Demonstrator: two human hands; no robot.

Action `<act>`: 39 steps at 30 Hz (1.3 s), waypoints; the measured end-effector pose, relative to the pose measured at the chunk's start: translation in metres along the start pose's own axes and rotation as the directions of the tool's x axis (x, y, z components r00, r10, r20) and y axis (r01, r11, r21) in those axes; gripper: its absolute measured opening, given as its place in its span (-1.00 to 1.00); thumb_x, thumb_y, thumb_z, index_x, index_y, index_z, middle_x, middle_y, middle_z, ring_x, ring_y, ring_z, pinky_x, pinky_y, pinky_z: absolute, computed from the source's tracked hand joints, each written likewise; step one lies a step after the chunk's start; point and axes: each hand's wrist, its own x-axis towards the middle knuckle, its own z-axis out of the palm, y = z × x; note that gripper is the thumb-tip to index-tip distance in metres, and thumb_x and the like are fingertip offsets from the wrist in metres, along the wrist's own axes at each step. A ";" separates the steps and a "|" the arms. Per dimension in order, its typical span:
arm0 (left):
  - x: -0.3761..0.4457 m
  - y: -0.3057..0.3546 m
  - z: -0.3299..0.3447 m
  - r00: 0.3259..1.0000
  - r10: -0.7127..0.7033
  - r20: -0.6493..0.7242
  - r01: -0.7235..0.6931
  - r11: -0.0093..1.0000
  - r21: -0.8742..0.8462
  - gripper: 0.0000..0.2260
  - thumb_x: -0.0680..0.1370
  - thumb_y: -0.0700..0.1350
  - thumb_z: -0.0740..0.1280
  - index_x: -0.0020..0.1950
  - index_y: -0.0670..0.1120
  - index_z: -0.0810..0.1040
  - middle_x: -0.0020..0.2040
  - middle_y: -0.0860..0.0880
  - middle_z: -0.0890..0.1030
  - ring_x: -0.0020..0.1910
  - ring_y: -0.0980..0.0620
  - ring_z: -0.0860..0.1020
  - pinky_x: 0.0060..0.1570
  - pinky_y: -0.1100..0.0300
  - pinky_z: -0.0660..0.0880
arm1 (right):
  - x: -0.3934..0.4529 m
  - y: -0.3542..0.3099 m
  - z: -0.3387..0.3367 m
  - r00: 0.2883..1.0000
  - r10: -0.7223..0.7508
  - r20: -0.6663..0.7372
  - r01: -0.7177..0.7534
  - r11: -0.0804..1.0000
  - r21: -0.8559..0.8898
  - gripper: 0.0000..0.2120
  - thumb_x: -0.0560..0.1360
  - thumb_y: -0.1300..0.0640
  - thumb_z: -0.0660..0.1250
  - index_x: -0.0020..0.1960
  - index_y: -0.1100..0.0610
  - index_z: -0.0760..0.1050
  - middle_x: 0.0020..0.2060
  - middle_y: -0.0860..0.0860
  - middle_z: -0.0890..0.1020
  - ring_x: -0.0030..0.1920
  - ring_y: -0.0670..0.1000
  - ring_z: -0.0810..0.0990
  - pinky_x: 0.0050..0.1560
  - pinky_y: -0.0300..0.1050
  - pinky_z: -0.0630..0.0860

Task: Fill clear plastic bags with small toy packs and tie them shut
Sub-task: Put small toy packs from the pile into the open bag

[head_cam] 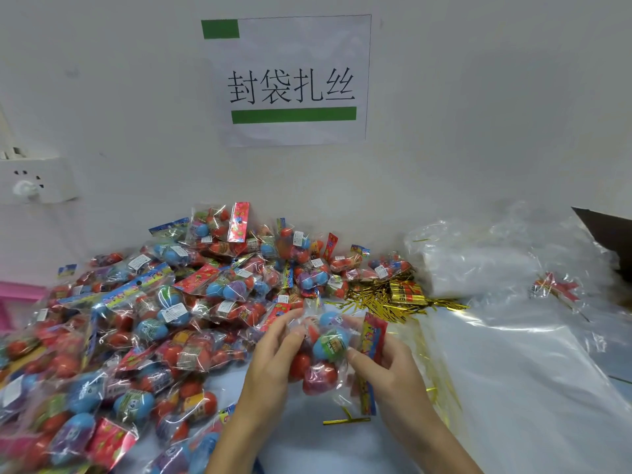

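Item held: one clear plastic bag of red, blue and purple toy eggs with a red-and-blue card header (323, 357), raised just above the near middle of the pale surface (533, 388). Left hand (273, 357): fingers curled against the bag's left side, grasping it. Right hand (386, 364): fingers and thumb pinching the bag's right side beside the card header.

Left half of the surface, from the near edge back to the wall: a large heap of matching small clear toy-egg packs (136, 319), overlapping.

Middle, toward the far edge: a scattered pile of gold metallic twist ties (393, 302), just beside the heap; one loose gold twist tie (345, 420) lies near the front edge below the held bag.

Right half: a stack of flat clear plastic bags (478, 265) at the back, with larger clear sheeting spread toward the near right corner.

Wall behind: white paper sign with black characters and green bars (290, 80); white wall socket (34, 181) at left.
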 end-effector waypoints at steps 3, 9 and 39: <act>0.002 -0.002 0.003 1.000 0.011 -0.008 -0.011 0.999 0.044 -0.60 0.49 0.15 0.32 0.26 0.01 0.58 0.19 -0.04 0.66 0.21 -0.05 0.61 0.26 -0.13 0.51 | -0.001 0.000 0.001 0.999 0.005 0.045 -0.007 0.999 0.051 -0.65 0.39 0.12 0.36 0.16 0.08 0.63 0.01 0.05 0.74 0.04 0.03 0.71 0.04 -0.08 0.64; -0.002 0.001 0.012 0.986 0.165 -0.033 -0.159 0.978 0.139 -0.66 0.52 0.15 0.19 0.05 -0.07 0.58 -0.16 0.15 0.69 -0.16 0.26 0.64 -0.21 0.44 0.50 | -0.004 -0.003 0.003 0.991 -0.003 0.137 -0.010 0.996 0.088 -0.65 0.41 -0.02 0.44 0.16 0.08 0.66 0.06 0.09 0.73 0.12 0.11 0.70 0.17 0.07 0.61; -0.012 -0.007 0.011 0.977 0.121 0.177 -0.203 0.787 0.583 -0.48 0.36 -0.18 0.24 0.29 0.18 0.39 0.31 0.28 0.43 0.35 0.31 0.34 0.31 0.46 0.22 | 0.012 -0.017 -0.026 0.925 0.033 -0.379 0.109 0.931 0.347 -0.67 0.33 0.08 0.49 0.04 0.21 0.62 -0.24 0.07 0.71 -0.30 0.00 0.69 -0.32 -0.15 0.58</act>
